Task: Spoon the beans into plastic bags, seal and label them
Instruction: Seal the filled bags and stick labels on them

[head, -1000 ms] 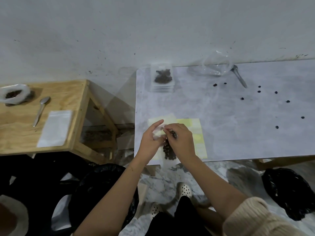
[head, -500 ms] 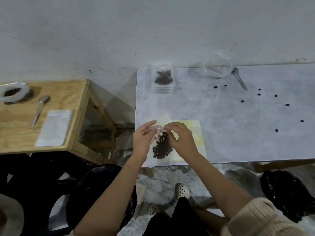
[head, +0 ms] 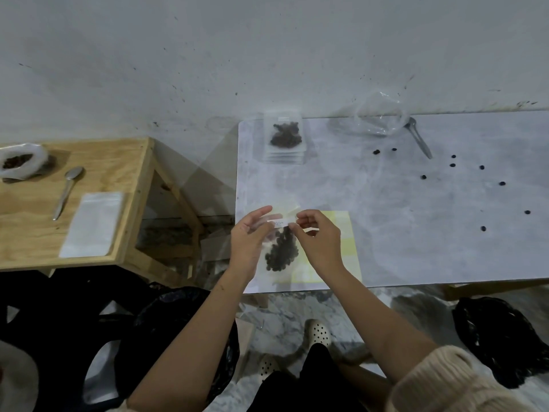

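We hold the filled bean bag (head: 280, 252) above the grey table's (head: 416, 233) near edge. The left hand (head: 249, 242) pinches its top corner and the right hand (head: 319, 242) pinches the white label (head: 280, 223) across its mouth. A skewed press would probably crease the label or spill beans.

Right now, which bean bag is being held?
The bag over the yellow sheet, pinched at its top by left hand and right hand. The other filled bag lies untouched on the stack at the table's far edge.
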The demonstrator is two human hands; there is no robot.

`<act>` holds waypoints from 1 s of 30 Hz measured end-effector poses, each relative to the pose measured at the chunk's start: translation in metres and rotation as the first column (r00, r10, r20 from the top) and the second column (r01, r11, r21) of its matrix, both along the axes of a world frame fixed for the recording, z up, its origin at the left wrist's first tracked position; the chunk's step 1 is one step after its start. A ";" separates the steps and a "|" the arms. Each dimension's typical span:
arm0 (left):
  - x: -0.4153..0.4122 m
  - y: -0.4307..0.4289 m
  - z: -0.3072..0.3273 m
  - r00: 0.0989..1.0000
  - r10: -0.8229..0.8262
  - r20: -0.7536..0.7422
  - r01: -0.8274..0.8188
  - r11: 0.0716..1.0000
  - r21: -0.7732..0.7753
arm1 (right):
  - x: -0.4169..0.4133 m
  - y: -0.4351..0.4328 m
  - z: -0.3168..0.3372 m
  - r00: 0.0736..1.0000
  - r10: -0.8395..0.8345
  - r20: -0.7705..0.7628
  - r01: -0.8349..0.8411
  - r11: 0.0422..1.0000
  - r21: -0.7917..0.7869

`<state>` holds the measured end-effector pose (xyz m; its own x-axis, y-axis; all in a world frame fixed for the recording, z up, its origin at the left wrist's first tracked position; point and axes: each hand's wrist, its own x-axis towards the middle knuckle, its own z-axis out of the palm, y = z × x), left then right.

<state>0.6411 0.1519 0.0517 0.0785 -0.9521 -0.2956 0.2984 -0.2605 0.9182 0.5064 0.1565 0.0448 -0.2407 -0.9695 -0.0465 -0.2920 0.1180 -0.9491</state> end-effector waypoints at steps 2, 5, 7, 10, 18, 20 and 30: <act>0.000 0.000 0.001 1.000 -0.010 0.001 0.010 1.000 -0.005 | 0.002 -0.001 0.001 0.999 -0.008 0.047 0.006 0.999 0.034; 0.001 -0.001 0.002 1.000 -0.015 0.015 0.016 1.000 -0.011 | 0.002 -0.002 0.000 0.998 0.009 0.069 -0.014 0.998 0.063; 0.001 -0.001 0.003 0.999 -0.018 0.035 0.018 1.000 -0.018 | 0.002 -0.003 -0.001 0.997 -0.007 0.081 0.001 0.997 0.080; 0.000 -0.002 0.004 0.998 -0.022 0.060 0.024 0.999 -0.022 | 0.003 -0.005 -0.001 0.989 -0.064 0.135 0.048 0.992 0.120; -0.003 -0.003 0.004 0.993 -0.016 0.118 0.020 0.999 -0.032 | 0.006 -0.009 -0.001 0.979 -0.097 0.178 0.054 0.971 0.231; -0.006 -0.003 0.005 0.990 -0.011 0.143 0.017 0.999 -0.040 | 0.006 -0.010 -0.001 0.979 -0.092 0.185 0.046 0.970 0.237; -0.013 -0.006 -0.002 0.937 0.087 0.339 -0.065 0.995 -0.075 | 0.007 -0.005 0.004 0.994 -0.025 0.110 0.004 0.983 0.185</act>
<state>0.6284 0.1460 0.0501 0.2372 -0.9547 -0.1797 -0.0194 -0.1896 0.9817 0.5135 0.1512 0.0490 -0.2376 -0.9383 -0.2512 -0.1825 0.2972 -0.9372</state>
